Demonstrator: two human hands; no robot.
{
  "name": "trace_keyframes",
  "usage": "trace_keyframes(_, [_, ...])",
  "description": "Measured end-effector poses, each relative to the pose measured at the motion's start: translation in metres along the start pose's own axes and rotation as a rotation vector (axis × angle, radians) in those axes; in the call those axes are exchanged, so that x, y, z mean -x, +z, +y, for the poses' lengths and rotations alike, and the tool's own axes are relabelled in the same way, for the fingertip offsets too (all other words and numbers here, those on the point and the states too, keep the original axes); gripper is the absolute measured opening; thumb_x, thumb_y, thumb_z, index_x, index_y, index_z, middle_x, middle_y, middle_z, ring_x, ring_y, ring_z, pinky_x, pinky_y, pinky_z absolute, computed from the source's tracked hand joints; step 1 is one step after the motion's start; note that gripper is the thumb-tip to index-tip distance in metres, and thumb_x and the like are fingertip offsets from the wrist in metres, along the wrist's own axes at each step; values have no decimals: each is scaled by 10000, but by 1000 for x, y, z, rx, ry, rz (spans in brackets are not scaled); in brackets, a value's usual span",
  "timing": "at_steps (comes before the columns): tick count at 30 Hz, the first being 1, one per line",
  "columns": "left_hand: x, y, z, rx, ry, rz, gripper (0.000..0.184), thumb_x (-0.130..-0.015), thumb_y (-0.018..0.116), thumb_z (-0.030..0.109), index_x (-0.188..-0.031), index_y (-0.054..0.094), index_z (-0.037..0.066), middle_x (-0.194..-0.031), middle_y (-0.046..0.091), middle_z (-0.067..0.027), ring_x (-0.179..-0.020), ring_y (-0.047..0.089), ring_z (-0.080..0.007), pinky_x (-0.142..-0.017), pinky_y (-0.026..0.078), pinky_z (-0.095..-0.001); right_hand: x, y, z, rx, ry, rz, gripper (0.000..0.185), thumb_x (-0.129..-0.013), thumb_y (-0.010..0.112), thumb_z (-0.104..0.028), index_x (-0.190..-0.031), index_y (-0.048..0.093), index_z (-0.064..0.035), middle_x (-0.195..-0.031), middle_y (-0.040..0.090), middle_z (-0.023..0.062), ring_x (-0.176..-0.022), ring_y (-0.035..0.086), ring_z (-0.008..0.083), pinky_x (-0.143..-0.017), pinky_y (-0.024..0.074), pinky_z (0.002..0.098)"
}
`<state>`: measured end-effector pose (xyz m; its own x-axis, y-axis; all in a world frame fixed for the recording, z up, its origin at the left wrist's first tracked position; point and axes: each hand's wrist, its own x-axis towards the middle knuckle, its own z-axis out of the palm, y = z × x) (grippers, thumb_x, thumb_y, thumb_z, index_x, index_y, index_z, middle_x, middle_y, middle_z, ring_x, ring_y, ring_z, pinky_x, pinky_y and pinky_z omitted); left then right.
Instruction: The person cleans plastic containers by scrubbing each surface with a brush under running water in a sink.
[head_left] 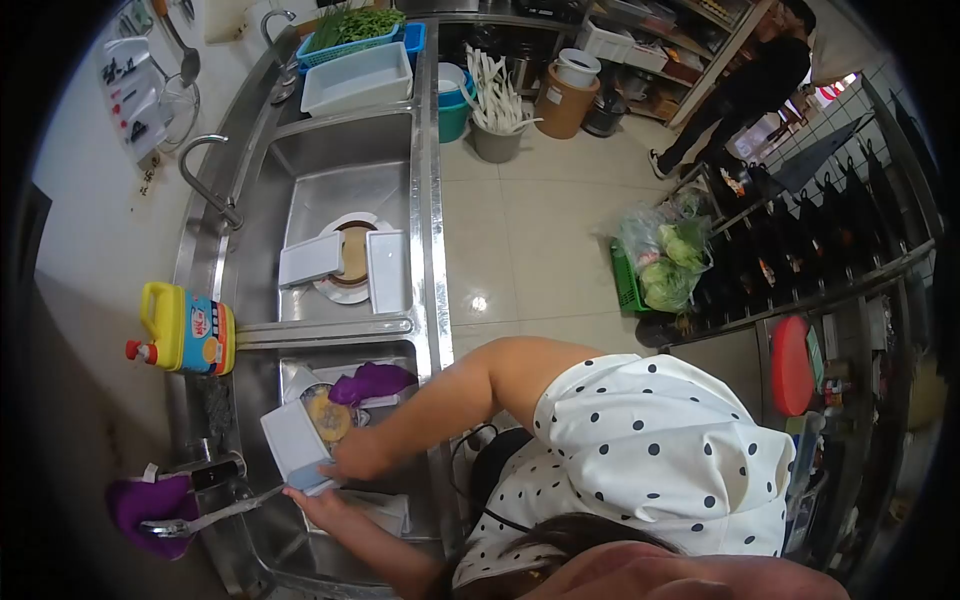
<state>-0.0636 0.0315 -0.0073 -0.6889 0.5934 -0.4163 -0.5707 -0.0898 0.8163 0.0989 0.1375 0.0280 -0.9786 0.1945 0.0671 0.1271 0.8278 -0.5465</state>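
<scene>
Container (290,437) slants lengthwise along the sink (340,331), wallward of both hands; your left hand (325,508) grips its near end, your right hand (362,455) meets that corner, finger closure unclear.

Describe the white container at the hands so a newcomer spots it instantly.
Start at the steel sink along the wall, then its basin nearest the picture's bottom. Lower left of the purple cloth there is a white rectangular container. Unlike the other white containers, it's at the person's hands.
</scene>
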Motion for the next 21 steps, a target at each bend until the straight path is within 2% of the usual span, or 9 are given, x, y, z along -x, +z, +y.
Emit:
trace_keyframes(3, [-5, -5, -3, 30, 34, -59, 653, -921, 447, 488, -1344, 361, -2, -1323, 445, -169, -1190, 458, -288, -1020, 349, -458, -14, -25, 36, -95, 277, -80, 472, -935, 365, -266, -1293, 388, 41, -783, 631, 196, -740, 651, 349, -597, 514, 463])
trace_keyframes(4, [-1, 7, 4, 158, -40, -2, 648, -923, 444, 487, -1336, 370, -8, -1310, 457, -176, -1186, 461, -290, -1024, 347, -459, -6, -33, 35, 81, 246, 14, 486, -940, 360, -276, -1305, 378, 44, -760, 629, 190, -688, 647, 353, -563, 512, 463])
trace_keyframes(8, [20, 19, 14, -60, 58, 106, 577, -974, 346, 428, -1332, 372, -24, -1313, 452, -200, -1175, 478, -300, -1041, 335, -450, 1, -18, -3, -51, 83, -77, 444, -935, 341, -260, -1256, 446, 30, -788, 632, 188, -832, 628, 337, -676, 504, 420])
trace_keyframes(11, [70, 44, 27, -35, 122, -178, 615, -929, 438, 469, -1311, 401, -12, -1302, 468, -177, -1162, 492, -296, -1006, 373, -453, -17, -10, 29, -41, 169, -33, 372, -876, 447, -209, -1169, 516, 10, -925, 632, 175, -934, 598, 328, -789, 488, 378])
trace_keyframes(13, [92, 55, 26, -88, 252, -31, 585, -935, 440, 419, -1301, 394, -34, -1285, 477, -195, -1177, 486, -314, -1010, 372, -458, -16, -48, 20, -42, 254, -233, 594, -801, 556, -142, -1345, 346, -28, -946, 597, 180, -818, 631, 297, -671, 510, 405])
trace_keyframes(14, [48, 10, 15, 125, 45, -115, 588, -940, 427, 423, -1316, 377, -27, -1304, 459, -198, -1209, 458, -315, -1020, 360, -462, -13, -40, 3, 37, 217, -187, 662, -788, 567, -130, -1391, 300, -65, -951, 591, 204, -778, 637, 320, -619, 517, 402])
trace_keyframes(17, [33, -3, 12, 345, 3, 32, 596, -913, 497, 408, -1327, 362, 1, -1342, 426, -187, -1231, 425, -342, -1037, 333, -514, -4, -27, -29, 89, -37, -200, 625, -825, 471, -107, -1415, 265, -118, -929, 594, 202, -772, 638, 357, -613, 526, 410])
trace_keyframes(18, [23, -30, -5, 407, 45, -92, 526, -931, 492, 342, -1312, 379, -4, -1325, 449, -174, -1225, 435, -330, -1041, 333, -502, -11, -7, -12, 78, -23, -107, 603, -830, 462, -114, -1406, 283, -124, -898, 604, 204, -748, 643, 342, -604, 524, 418])
trace_keyframes(21, [45, -8, -1, 441, 44, 44, 451, -945, 485, 294, -1264, 417, -18, -1295, 485, -139, -1187, 478, -284, -1006, 382, -465, -36, -35, 34, 238, 205, -71, 608, -818, 478, -83, -1398, 297, -88, -816, 613, 218, -686, 641, 331, -585, 522, 422])
